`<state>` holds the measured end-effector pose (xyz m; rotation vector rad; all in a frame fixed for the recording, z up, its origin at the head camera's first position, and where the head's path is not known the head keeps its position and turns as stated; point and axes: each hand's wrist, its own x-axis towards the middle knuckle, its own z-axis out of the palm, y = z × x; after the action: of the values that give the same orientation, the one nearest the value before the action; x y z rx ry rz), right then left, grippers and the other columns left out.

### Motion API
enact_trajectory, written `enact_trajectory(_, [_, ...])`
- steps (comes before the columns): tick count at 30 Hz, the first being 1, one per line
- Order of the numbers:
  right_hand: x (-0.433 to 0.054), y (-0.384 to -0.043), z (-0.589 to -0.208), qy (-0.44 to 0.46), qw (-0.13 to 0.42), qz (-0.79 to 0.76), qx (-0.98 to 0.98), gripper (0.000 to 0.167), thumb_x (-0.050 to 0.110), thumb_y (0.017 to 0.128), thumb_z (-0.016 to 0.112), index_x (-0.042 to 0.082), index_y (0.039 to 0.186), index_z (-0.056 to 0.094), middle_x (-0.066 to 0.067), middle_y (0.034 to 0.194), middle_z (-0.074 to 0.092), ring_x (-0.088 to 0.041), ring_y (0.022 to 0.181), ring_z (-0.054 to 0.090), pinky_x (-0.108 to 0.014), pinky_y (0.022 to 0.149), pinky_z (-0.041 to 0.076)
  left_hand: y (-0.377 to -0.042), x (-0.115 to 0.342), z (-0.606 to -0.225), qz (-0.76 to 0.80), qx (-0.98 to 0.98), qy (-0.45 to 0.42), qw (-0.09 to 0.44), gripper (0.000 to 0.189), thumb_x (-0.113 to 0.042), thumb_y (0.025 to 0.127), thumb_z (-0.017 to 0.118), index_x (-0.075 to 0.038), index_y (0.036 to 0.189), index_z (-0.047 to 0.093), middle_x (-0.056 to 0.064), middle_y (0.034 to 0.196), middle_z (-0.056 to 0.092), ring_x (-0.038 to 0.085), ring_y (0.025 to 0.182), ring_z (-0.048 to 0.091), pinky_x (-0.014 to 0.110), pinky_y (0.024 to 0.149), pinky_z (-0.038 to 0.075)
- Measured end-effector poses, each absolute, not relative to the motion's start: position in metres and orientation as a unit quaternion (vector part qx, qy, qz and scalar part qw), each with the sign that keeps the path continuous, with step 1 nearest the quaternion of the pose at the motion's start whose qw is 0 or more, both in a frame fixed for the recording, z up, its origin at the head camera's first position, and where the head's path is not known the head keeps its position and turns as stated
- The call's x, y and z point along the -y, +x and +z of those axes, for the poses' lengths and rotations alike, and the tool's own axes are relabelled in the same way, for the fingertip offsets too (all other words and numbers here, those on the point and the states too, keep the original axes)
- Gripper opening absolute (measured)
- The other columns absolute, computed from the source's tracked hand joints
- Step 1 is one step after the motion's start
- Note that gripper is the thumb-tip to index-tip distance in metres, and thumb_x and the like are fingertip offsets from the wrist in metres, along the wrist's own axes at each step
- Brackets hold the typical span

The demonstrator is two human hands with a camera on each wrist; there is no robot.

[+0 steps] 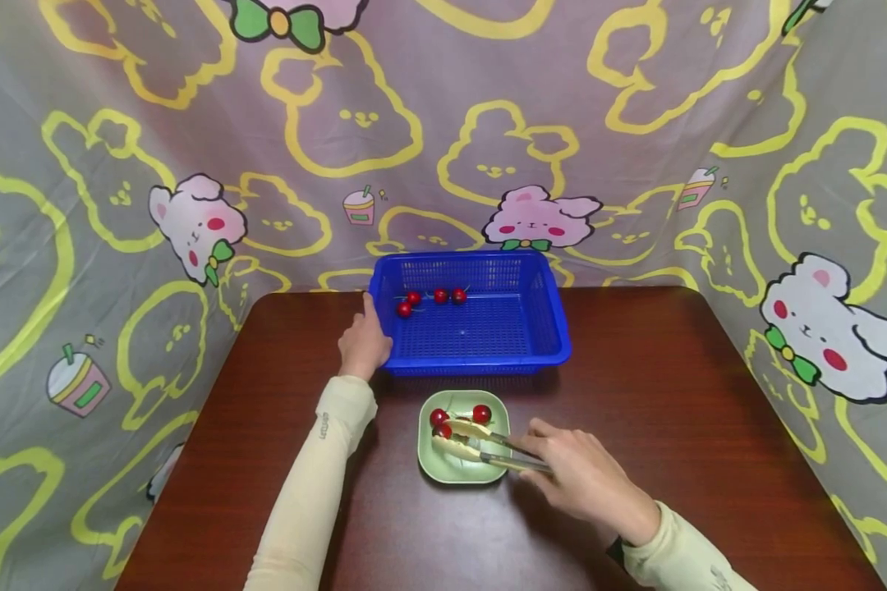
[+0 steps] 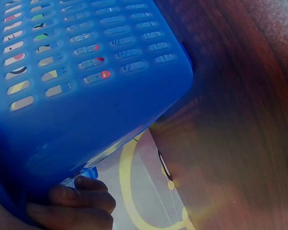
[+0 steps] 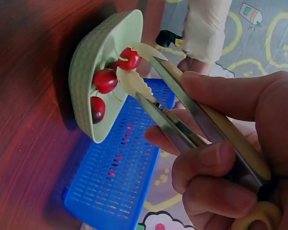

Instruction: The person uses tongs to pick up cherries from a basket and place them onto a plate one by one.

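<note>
My left hand (image 1: 364,341) grips the left rim of a blue plastic basket (image 1: 473,361); in the left wrist view its fingers (image 2: 82,203) curl at the rim. Several red cherries (image 1: 440,295) with stems lie at the back left inside the basket. My right hand (image 1: 591,476) holds metal tongs (image 1: 517,465) with pale scalloped tips. Those tips reach into a light green bowl (image 1: 451,479), spread on either side of one cherry (image 3: 129,58) near the rim. Other cherries (image 3: 105,80) lie beside it in the bowl.
A dark brown wooden table (image 1: 636,369) carries the bowl in front of the basket. Right behind the basket hangs a grey cloth (image 1: 429,82) with yellow outlines and cartoon animals, which also covers both sides.
</note>
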<state>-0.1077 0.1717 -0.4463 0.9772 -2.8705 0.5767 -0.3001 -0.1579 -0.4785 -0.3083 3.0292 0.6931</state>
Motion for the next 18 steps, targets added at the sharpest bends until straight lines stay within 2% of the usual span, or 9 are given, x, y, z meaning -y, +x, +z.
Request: enact_trajectory(18, [-0.1695, -0.1074, -0.4572, 0.328, 0.026, 0.177, 0.928, 0.04, 0.022, 0.081, 0.086, 0.015, 0.12, 0.078, 0.01, 0.085, 0.056, 0.0, 0.056, 0.041, -0.023, 0.049, 0.039, -0.3007, 0.1588, -0.478, 0.212, -0.972, -0.098, 0.014, 0.096, -0.02, 0.097, 0.066, -0.01, 0.167, 0.0, 0.031, 0.146, 0.05, 0.05, 0.108, 0.064, 0.061, 0.099, 0.049])
